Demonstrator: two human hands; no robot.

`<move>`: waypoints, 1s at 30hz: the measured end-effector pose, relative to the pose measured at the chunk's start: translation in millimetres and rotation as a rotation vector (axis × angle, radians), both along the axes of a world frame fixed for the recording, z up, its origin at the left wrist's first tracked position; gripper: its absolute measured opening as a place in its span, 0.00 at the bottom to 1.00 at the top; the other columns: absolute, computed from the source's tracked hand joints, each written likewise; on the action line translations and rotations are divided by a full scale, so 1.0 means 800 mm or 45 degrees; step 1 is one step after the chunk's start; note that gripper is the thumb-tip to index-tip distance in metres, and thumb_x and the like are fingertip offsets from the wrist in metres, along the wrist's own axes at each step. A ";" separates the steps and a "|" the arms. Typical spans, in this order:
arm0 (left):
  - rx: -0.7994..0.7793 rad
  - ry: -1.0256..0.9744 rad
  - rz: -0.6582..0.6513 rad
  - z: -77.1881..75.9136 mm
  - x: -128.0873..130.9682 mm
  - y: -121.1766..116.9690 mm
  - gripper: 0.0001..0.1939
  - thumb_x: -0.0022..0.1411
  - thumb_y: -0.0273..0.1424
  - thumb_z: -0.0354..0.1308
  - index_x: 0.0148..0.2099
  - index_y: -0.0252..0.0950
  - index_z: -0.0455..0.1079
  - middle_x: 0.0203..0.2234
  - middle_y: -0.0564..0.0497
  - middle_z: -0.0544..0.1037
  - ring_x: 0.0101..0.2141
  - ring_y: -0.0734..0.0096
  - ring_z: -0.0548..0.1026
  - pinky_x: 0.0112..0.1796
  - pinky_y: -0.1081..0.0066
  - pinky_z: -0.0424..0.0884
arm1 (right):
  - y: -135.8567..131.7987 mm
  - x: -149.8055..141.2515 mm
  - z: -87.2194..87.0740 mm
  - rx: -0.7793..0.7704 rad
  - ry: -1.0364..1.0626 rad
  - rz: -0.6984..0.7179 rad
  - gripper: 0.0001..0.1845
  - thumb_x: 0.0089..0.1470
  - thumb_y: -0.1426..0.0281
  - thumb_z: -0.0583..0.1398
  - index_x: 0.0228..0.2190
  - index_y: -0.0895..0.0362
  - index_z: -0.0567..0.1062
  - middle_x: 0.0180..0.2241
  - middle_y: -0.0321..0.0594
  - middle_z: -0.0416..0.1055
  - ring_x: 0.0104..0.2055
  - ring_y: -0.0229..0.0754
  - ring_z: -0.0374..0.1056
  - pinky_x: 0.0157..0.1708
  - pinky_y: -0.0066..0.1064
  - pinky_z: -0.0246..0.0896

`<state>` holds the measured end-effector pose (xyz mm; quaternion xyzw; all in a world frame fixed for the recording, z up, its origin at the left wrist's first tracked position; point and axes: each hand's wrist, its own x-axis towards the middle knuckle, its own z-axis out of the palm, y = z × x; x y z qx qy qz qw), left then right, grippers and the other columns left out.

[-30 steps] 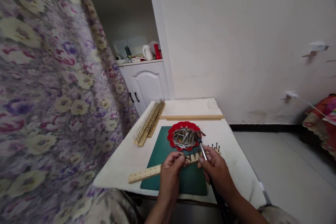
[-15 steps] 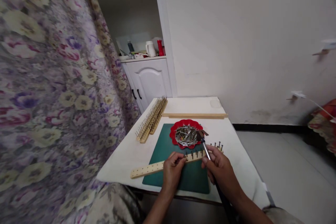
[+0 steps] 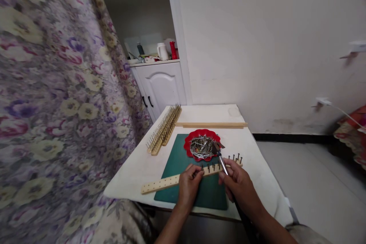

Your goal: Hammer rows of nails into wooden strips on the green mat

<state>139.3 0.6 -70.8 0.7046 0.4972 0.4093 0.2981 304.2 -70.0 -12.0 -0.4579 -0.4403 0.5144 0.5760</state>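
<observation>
A long wooden strip with a row of holes lies across a green cutting mat on a white table. Several dark nails stand in the strip's right part. My left hand pinches a nail at the strip, fingers closed. My right hand grips a small hammer, its head raised just above the strip beside a red dish full of loose nails.
Two finished nail-studded strips lie at the table's left back. A plain wooden strip lies along the far edge. A flowered curtain hangs at left, a white cabinet stands behind, grey floor at right.
My left hand has come down from above the strip and now rests on it with the nail. The hammer stays raised. The view has shifted slightly.
</observation>
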 end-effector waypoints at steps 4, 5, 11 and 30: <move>0.025 0.038 0.009 -0.003 0.000 0.002 0.08 0.56 0.32 0.54 0.29 0.35 0.71 0.24 0.54 0.70 0.26 0.73 0.68 0.28 0.76 0.60 | 0.000 0.001 -0.004 -0.021 0.011 0.150 0.17 0.53 0.65 0.58 0.44 0.57 0.65 0.21 0.29 0.67 0.08 0.25 0.51 0.08 0.18 0.43; 0.028 0.044 0.011 -0.004 0.000 0.003 0.07 0.56 0.31 0.55 0.29 0.35 0.71 0.25 0.54 0.70 0.26 0.74 0.68 0.28 0.76 0.60 | -0.001 0.001 -0.005 -0.032 0.010 0.196 0.17 0.53 0.64 0.58 0.44 0.57 0.65 0.21 0.29 0.68 0.08 0.25 0.51 0.08 0.18 0.42; 0.027 0.038 0.011 -0.009 0.000 0.004 0.08 0.56 0.31 0.55 0.27 0.35 0.71 0.23 0.54 0.70 0.26 0.74 0.68 0.28 0.76 0.60 | -0.004 -0.001 -0.014 -0.110 -0.043 0.366 0.18 0.53 0.65 0.57 0.45 0.58 0.64 0.21 0.29 0.69 0.08 0.26 0.53 0.07 0.18 0.41; 0.019 0.018 0.017 -0.012 0.000 0.003 0.09 0.57 0.31 0.54 0.27 0.35 0.71 0.23 0.55 0.69 0.24 0.76 0.67 0.27 0.77 0.59 | -0.007 -0.012 -0.017 -0.131 -0.149 0.387 0.18 0.53 0.64 0.55 0.45 0.58 0.65 0.20 0.29 0.68 0.08 0.27 0.52 0.07 0.19 0.40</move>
